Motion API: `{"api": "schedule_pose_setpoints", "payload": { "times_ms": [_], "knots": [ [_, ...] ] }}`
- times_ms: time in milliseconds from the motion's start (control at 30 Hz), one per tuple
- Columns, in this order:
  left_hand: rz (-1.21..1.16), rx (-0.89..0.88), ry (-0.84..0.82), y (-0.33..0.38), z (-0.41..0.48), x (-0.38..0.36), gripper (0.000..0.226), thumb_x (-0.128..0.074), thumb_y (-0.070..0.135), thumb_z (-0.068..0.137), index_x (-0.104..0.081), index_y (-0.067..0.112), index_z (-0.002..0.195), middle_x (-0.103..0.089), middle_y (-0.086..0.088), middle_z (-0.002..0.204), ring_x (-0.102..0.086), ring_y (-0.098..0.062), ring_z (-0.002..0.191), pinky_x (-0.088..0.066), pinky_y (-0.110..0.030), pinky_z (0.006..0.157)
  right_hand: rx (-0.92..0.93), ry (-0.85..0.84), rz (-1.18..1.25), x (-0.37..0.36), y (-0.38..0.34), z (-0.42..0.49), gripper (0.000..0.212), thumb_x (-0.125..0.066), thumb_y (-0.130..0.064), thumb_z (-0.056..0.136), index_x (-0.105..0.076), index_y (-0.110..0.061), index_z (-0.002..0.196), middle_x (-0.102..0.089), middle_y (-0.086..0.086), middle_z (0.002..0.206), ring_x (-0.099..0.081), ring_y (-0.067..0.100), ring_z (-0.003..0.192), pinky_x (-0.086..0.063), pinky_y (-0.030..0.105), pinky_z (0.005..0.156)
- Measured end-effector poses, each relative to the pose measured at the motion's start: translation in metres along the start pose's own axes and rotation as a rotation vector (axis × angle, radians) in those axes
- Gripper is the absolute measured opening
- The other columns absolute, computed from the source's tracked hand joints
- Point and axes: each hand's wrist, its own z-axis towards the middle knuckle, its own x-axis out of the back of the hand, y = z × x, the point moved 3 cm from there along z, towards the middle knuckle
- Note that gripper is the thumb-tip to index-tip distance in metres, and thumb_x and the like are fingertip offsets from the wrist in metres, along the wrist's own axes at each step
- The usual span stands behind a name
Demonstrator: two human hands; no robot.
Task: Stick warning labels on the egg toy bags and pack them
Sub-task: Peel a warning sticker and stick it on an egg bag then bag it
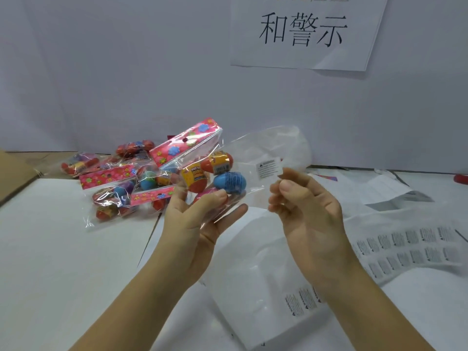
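The person is holding both hands up over the desk (63, 249). The left hand (200, 219) is lying palm up, and its fingers (234, 211) are curling round the lower end of an egg toy bag (200, 171). That bag is tilting up and away to the left, with its pink flowered header card (186, 145) at the top and orange, yellow and blue eggs bunching at the bottom.

The right hand (304, 211) is pinching the near edge of a clear bag (273, 145) between thumb and forefinger, just beside the white warning label (269, 168) that is sitting on it. The other fingers are curling loosely below. The clear bag is reaching left to the eggs and overlapping the blue egg (229, 182); whether the toy bag is already partly inside it, I cannot tell.

A pile of egg toy bags (114, 181) is lying on the desk behind the left hand, with a cardboard box (12, 173) at the far left edge. A stack of clear bags (253, 287) with labels showing is lying flat under the wrists. Label sheets (410, 247) are spreading out to the right of the right hand. A paper sign (304, 31) with large black characters is hanging on the wall above.
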Motion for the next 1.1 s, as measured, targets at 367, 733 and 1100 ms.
{"api": "schedule_pose_setpoints", "payload": {
  "times_ms": [367,733,1100],
  "knots": [
    [0.133,-0.136,-0.037,-0.001,-0.005,-0.004,0.08,-0.081,0.02,0.042,-0.053,0.022,0.117,-0.077,-0.007,0.092,-0.075,-0.028,0.086,-0.059,-0.026,0.061,-0.15,-0.137,-0.061,-0.005,0.012,-0.004,0.017,-0.066,-0.016,0.072,-0.079,-0.022,0.082,-0.075,0.007,0.09,-0.07,0.013,0.079,-0.055,0.021,0.075],
    [0.189,-0.184,-0.037,-0.001,-0.004,-0.002,0.078,-0.082,0.019,0.044,-0.055,0.025,0.116,-0.076,-0.005,0.095,-0.075,-0.028,0.089,-0.059,-0.028,0.063,-0.107,-0.123,-0.177,-0.006,0.011,-0.006,0.017,-0.068,-0.019,0.073,-0.078,-0.026,0.085,-0.075,0.007,0.091,-0.071,0.018,0.082,-0.054,0.025,0.08],
    [0.205,-0.205,-0.019,0.0,-0.003,0.0,0.074,-0.08,0.02,0.046,-0.054,0.022,0.115,-0.076,-0.004,0.092,-0.075,-0.027,0.087,-0.059,-0.028,0.061,-0.102,-0.137,-0.211,-0.006,0.012,-0.007,0.016,-0.068,-0.022,0.073,-0.077,-0.031,0.083,-0.075,0.006,0.089,-0.071,0.018,0.082,-0.055,0.027,0.082]
  ]
}}
